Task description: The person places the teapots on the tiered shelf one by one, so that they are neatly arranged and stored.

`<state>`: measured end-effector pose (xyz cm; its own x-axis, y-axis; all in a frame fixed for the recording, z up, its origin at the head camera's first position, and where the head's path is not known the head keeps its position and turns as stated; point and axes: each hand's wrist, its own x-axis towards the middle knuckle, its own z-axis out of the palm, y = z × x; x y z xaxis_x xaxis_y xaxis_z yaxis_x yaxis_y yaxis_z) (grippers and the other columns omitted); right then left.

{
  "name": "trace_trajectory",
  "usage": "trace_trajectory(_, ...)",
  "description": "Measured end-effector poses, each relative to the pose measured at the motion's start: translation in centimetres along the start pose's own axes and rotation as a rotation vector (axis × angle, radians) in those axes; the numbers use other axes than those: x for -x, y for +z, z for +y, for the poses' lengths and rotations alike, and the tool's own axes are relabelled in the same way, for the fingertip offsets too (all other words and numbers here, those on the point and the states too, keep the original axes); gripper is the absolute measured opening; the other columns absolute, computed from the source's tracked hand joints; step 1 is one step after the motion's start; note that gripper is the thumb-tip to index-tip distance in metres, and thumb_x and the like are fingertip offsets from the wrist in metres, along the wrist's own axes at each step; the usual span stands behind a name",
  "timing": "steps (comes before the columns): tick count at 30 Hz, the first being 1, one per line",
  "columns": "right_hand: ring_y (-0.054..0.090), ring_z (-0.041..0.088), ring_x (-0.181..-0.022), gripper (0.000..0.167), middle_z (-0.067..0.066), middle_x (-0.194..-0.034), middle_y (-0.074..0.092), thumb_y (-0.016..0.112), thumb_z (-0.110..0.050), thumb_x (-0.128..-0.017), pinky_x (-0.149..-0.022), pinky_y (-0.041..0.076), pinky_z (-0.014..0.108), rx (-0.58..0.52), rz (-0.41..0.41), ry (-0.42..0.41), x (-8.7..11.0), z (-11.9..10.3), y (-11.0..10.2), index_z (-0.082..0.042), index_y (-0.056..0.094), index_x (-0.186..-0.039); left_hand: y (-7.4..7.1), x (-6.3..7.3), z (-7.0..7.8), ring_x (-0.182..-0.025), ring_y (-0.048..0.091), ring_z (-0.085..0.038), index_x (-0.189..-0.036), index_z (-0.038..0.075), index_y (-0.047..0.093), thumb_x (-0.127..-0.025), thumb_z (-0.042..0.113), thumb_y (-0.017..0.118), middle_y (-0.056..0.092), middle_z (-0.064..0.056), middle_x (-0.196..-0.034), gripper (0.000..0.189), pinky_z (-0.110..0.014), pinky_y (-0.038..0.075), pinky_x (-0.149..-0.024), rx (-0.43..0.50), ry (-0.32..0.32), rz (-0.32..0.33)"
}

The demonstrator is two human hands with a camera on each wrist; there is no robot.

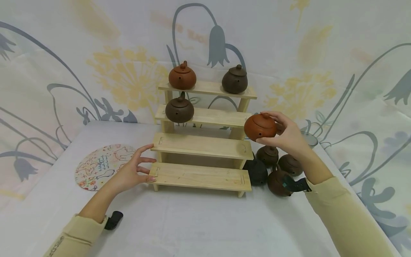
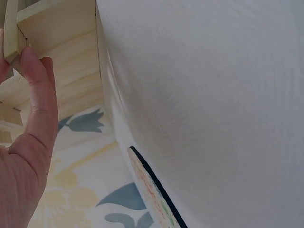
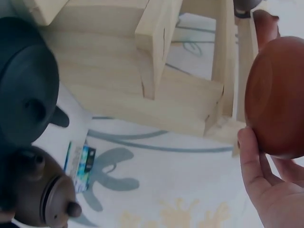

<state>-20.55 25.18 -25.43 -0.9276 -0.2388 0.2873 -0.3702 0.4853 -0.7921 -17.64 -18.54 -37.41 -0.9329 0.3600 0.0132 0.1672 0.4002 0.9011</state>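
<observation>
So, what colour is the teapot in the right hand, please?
The teapot is reddish-brown, clearest in the head view.

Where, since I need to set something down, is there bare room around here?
The bottom shelf and the shelf above it are bare beyond the left grip. So are the top shelf between its two teapots, the second shelf right of its dark teapot, and the table in front. Crowded: right of the bottom shelf, where more teapots cluster.
</observation>
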Motion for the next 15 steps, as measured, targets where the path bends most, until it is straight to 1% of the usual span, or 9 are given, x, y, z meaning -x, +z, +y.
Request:
trace_trajectory(5, 0.051, 0.023, -0.112, 0.069, 0.007, -0.129, 0.051, 0.078, -0.005, -0.073, -0.085, 0.043, 0.034, -0.027, 0.002, -0.019, -1.3, 0.1, 0.8, -0.014, 0.047, -0.134, 0.0, -0.1, 0.0, -0.091, 0.061, -0.030, -0.147, 0.026, 0.014, -0.074, 0.001, 0.077, 0.046, -0.026, -0.129, 0.100, -0.035, 0.050, -0.067, -0.021, -0.007, 0.003)
trace_trajectory(9, 0.050, 0.025, -0.113, 0.068, 0.007, -0.129, 0.050, 0.078, -0.002, -0.072, -0.085, 0.044, 0.034, -0.070, -0.020, -0.038, -2.4, 0.2, 1.5, -0.012, 0.049, -0.133, 0.0, -0.1, 0.1, -0.091, 0.061, -0.030, -0.148, 0.026, 0.013, -0.074, 0.002, 0.077, 0.046, -0.026, -0.129, 0.100, -0.035, 0.049, -0.067, -0.023, -0.008, 0.004)
trace_trajectory(15, 0.053, 0.021, -0.110, 0.069, 0.004, -0.132, 0.045, 0.078, -0.004, -0.073, -0.076, 0.050, 0.032, -0.113, -0.065, -0.040, -3.6, -0.2, 2.5, -0.014, 0.048, -0.134, -0.1, 0.0, 0.1, -0.090, 0.061, -0.030, -0.148, 0.025, 0.013, -0.075, 0.002, 0.076, 0.046, -0.027, -0.129, 0.099, -0.035, 0.049, -0.066, -0.017, 0.005, 0.002)
